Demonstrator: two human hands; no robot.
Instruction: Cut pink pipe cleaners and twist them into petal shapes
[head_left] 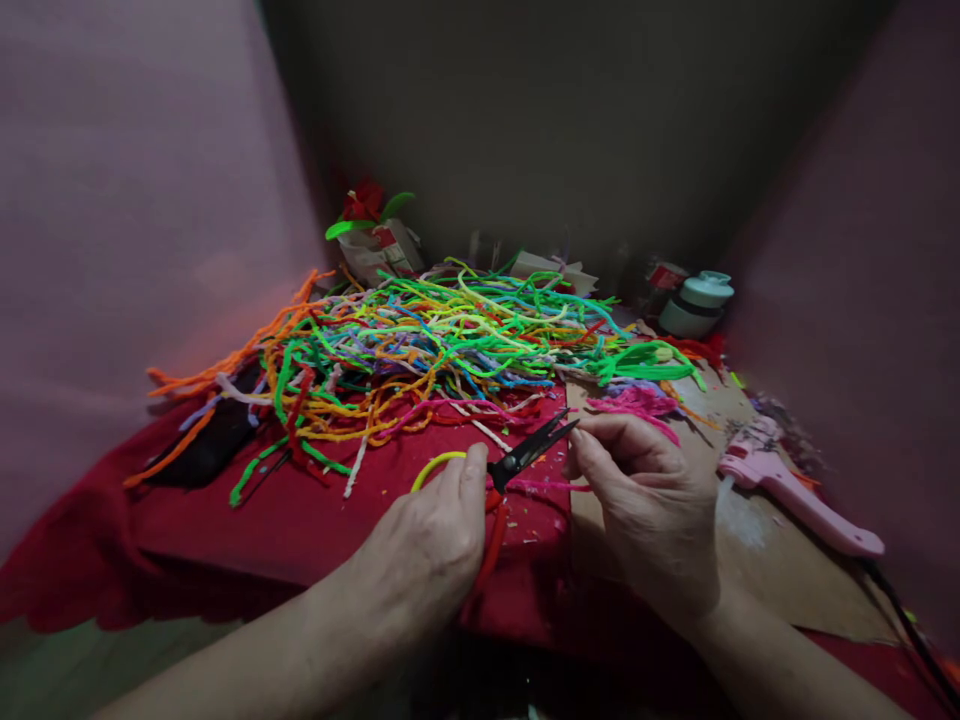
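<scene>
My left hand (442, 520) is closed around the handles of a pair of scissors (517, 460) with black blades, one yellow loop and one red loop. The blades stand slightly apart and point up to the right. At their tips, the thumb and forefinger of my right hand (649, 500) are pinched together. A pink pipe cleaner (551, 487) runs from below the scissors into the curled right hand; its held end is hidden by the fingers. Behind both hands lies a large tangled heap of coloured pipe cleaners (450, 340).
A pink glue gun (802, 490) with a black cord rests on a cardboard sheet (780, 560) at right. A pale green-lidded jar (697, 305) stands behind it. Red cloth (262, 540) covers the table. At the back left is a box (379, 255) with a red flower (364, 200).
</scene>
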